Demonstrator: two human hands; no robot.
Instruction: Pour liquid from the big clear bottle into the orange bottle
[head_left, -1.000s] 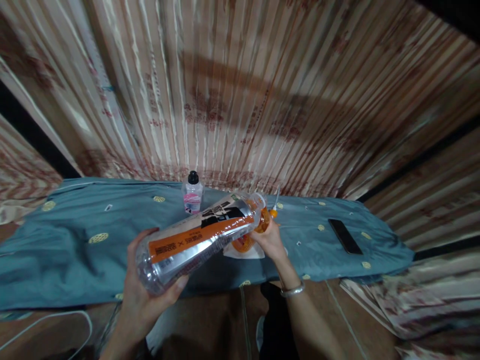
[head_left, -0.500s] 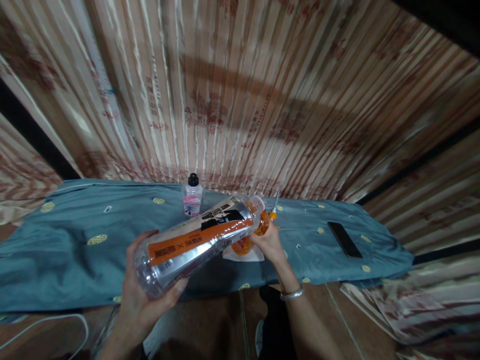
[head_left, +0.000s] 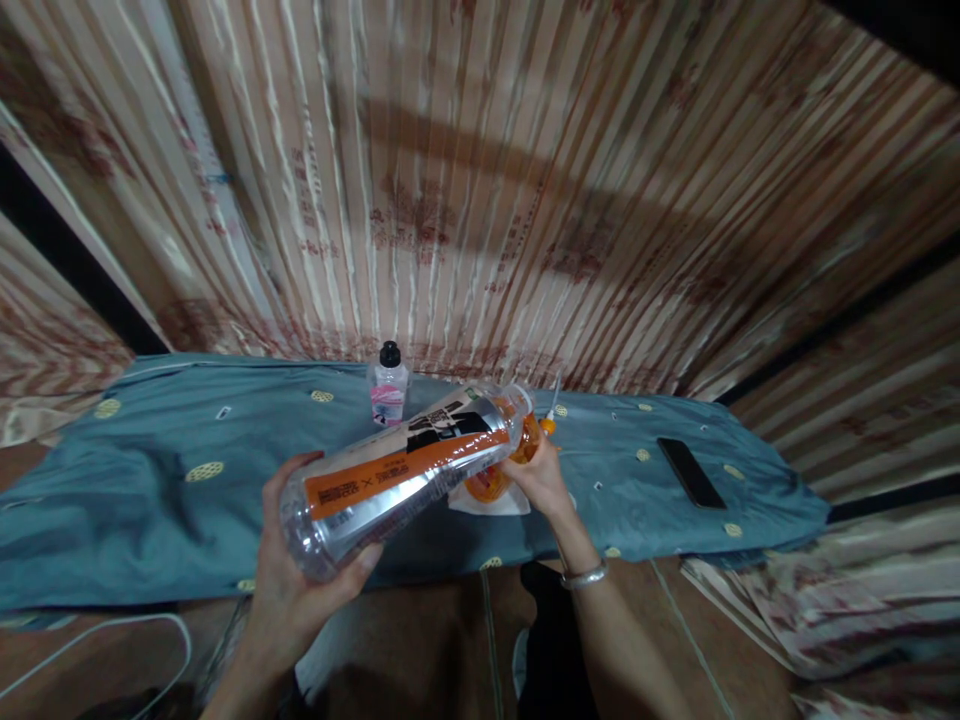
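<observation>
My left hand (head_left: 300, 570) is wrapped round the base of a large clear plastic drink bottle (head_left: 405, 470) with an orange, white and silver label. The bottle is tilted, its neck lower-visible end pointing right toward an orange translucent bottle (head_left: 487, 484). My right hand (head_left: 541, 475) grips the orange bottle near its top, close to the drink bottle's mouth. The orange bottle stands on a white tissue (head_left: 491, 505); the drink bottle hides much of it. Just beyond my right hand lies an orange pump top with a pale tube (head_left: 549, 425).
A small clear bottle (head_left: 388, 385) with a black cap and pink label stands at the back. A black phone (head_left: 691, 473) lies on the right of the teal cloth (head_left: 630, 500). Patterned curtains (head_left: 450, 200) hang behind, and a white cable (head_left: 176, 625) shows at lower left.
Both hands keep their holds. The drink bottle sits slightly farther right and higher in the view, its tilt nearly the same; the whole view has shifted a little.
</observation>
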